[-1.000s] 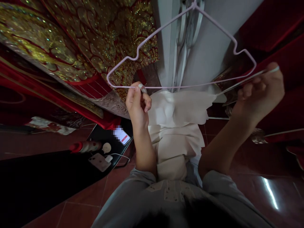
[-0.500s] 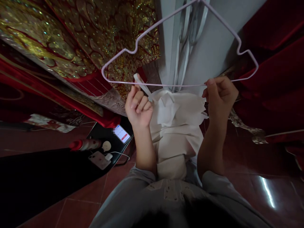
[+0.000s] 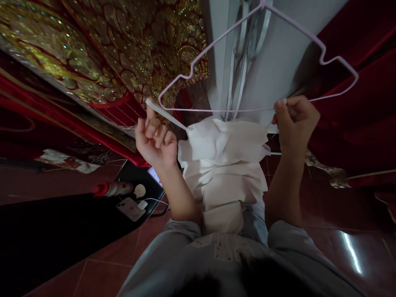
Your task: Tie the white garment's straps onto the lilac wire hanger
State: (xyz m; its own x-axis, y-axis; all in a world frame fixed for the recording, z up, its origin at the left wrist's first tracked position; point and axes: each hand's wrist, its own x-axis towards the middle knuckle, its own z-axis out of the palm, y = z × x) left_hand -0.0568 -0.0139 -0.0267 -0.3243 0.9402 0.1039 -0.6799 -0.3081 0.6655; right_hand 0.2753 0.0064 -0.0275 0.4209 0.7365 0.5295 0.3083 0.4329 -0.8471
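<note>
A pale pink clothes hanger (image 3: 216,110) spans the view above a cream-white garment (image 3: 229,177) that hangs down in folds before my body. My right hand (image 3: 295,123) pinches the hanger's bottom bar near its right end; a bit of white shows at its fingertips, perhaps another strap. To the left, my left hand (image 3: 157,142) has the garment's thin white strap (image 3: 168,113) hooked over its raised index finger, pulled taut, the other fingers loosely curled. That hand is off the hanger, just left of its left corner.
Gold-sequined red garments (image 3: 108,53) hang at left, dark red cloth (image 3: 365,103) at right. A black bench (image 3: 62,231) at lower left bears a red-capped bottle (image 3: 116,188), a pink phone (image 3: 131,209), a white charger (image 3: 142,205) and a partly hidden lit phone (image 3: 154,175). Grey-white panels stand ahead.
My left hand has moved left off the hanger's bar, drawing the strap out with it. The hanger and my right hand have shifted right. My left forearm now partly covers the lit phone.
</note>
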